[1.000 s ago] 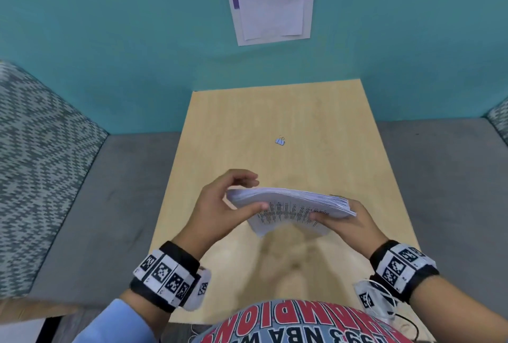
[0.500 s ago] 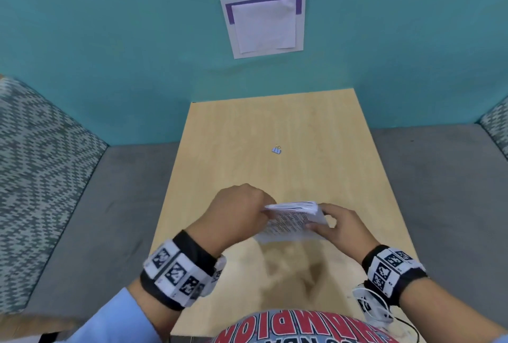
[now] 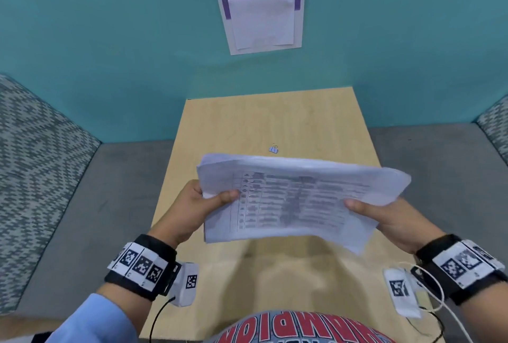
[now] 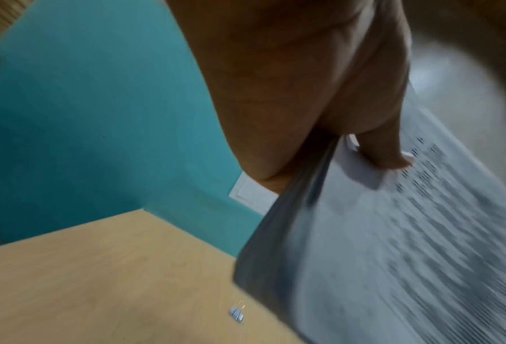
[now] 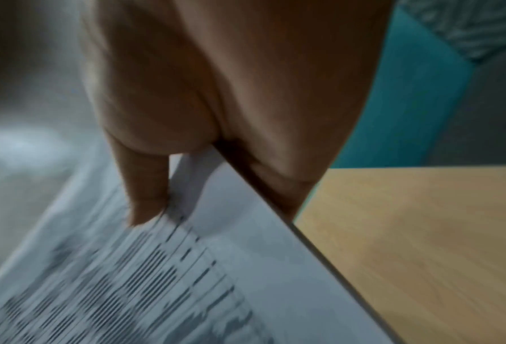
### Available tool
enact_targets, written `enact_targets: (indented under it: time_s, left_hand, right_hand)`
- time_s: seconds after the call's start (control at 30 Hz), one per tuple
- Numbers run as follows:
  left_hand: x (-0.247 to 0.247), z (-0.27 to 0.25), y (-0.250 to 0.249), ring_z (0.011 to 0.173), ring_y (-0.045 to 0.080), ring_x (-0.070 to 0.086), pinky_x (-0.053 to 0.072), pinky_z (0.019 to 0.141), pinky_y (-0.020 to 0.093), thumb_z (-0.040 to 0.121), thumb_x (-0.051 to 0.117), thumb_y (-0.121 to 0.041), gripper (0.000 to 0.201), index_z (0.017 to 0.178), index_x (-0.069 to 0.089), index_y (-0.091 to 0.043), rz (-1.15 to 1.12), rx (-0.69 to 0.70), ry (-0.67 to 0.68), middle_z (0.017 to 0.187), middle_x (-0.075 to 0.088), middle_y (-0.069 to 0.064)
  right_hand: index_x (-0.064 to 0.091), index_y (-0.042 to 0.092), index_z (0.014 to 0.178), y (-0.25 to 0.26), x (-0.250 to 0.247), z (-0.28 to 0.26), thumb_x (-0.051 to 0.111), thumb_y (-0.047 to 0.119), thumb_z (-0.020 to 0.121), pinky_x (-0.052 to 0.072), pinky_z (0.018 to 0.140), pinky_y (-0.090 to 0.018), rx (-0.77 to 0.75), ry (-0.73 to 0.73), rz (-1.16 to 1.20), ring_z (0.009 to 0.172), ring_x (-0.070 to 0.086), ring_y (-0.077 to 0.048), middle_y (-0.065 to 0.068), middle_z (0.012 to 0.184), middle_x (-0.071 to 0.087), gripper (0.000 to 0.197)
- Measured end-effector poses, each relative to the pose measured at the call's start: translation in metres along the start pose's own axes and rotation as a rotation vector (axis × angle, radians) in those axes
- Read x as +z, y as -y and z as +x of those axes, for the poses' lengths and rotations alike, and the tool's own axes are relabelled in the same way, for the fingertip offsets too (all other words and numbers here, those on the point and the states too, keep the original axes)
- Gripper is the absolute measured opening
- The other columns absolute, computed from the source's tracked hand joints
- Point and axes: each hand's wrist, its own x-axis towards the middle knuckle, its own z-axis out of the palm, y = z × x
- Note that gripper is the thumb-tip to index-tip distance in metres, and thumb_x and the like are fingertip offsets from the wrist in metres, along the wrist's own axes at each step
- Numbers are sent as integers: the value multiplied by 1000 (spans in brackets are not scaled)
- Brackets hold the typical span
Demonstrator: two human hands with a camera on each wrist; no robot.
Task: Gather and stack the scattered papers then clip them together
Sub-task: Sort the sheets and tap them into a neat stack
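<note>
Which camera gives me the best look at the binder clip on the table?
The head view: the binder clip lies sharp and unobstructed on the table, beyond the paper stack. The left wrist view shows it too, but small and blurred. The right wrist view does not show it.

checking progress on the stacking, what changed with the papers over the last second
The paper stack went from flat, edge-on, to held on edge near the table, to raised with its printed face up. The left hand and right hand grip its two ends throughout. The binder clip stayed on the table, untouched.
</note>
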Motion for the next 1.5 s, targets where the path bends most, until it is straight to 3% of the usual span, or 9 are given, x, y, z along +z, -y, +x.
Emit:
enact_targets:
  time_s: [0.2, 0.4, 0.5, 0.7, 0.83, 1.03, 1.17, 1.3, 1.5]
  left_hand:
    - [14, 11, 61, 86, -3, 75, 58, 77, 15, 91, 80, 0, 34, 92, 86, -33, 27, 24, -112, 93, 84, -16]
    - [19, 17, 143, 90, 16, 75, 57, 77, 26, 84, 89, -6, 17, 98, 83, -13, 136, -191, -14, 101, 82, 14]
    - [9, 24, 150, 85, 10, 75, 57, 78, 20, 85, 87, -1, 13, 97, 82, -3, 146, -170, -17, 94, 83, 5]
    - [-1, 28, 131, 69, 5, 62, 47, 65, 14, 88, 83, 2, 9, 83, 78, -5, 134, -118, -89, 74, 73, -7]
    - [-1, 24, 129, 76, 7, 66, 51, 73, 18, 89, 83, -2, 8, 91, 79, -8, 172, -80, -43, 90, 77, 13]
    - [-4, 14, 115, 89, 9, 73, 57, 82, 27, 79, 94, -20, 28, 102, 79, -27, 292, -179, -20, 102, 80, -2]
    - [22, 14, 80, 95, 10, 71, 54, 89, 32, 76, 82, -58, 38, 107, 74, -36, 905, 177, -11, 103, 78, -16]
    - [107, 24, 70, 122, 21, 64, 49, 105, 44, 78, 70, -74, 82, 146, 52, -31, 1179, 494, 207, 135, 67, -6]
    - [185, 46, 76, 90, 28, 73, 55, 67, 38, 81, 76, -64, 85, 151, 48, -24, 1413, 531, 297, 114, 73, 3]
  right_hand:
    - [76, 31, 85, -33, 14, 2, 79, 13, 89, 47, 62, -3, -145, -201, -334, 66, 67, 16, 34, 69, 74, 19]
    - [83, 28, 102, -122, -9, 15, 93, 51, 66, 59, 75, -22, 39, -157, -361, 91, 78, -12, 11, 96, 84, 44]
    - [84, 28, 102, -125, -13, 26, 86, 26, 84, 57, 79, -26, 83, -187, -374, 95, 78, -15, 8, 96, 84, 18]
    - [84, 26, 99, -101, -12, 26, 80, 26, 92, 55, 79, -25, 73, -122, -389, 86, 78, -7, 7, 94, 84, 9]
    - [84, 20, 89, -105, -15, 24, 84, 20, 88, 50, 71, -25, 55, -78, -389, 75, 72, -16, -4, 83, 81, 1]
    - [82, 20, 111, -106, -11, 25, 86, 6, 83, 55, 80, -11, 42, -65, -297, 101, 77, -7, 10, 106, 84, 32]
    - [83, 26, 110, -101, -8, 23, 82, 10, 88, 54, 82, -9, 52, 18, -334, 101, 76, -1, 14, 107, 83, 28]
    - [81, 28, 118, -102, -6, 24, 89, 15, 82, 54, 100, -26, 34, 30, -340, 111, 74, -4, 13, 114, 82, 39]
    - [85, 31, 107, -94, -4, 23, 82, 12, 89, 55, 99, -33, -13, 78, -399, 107, 77, -12, 7, 107, 84, 27]
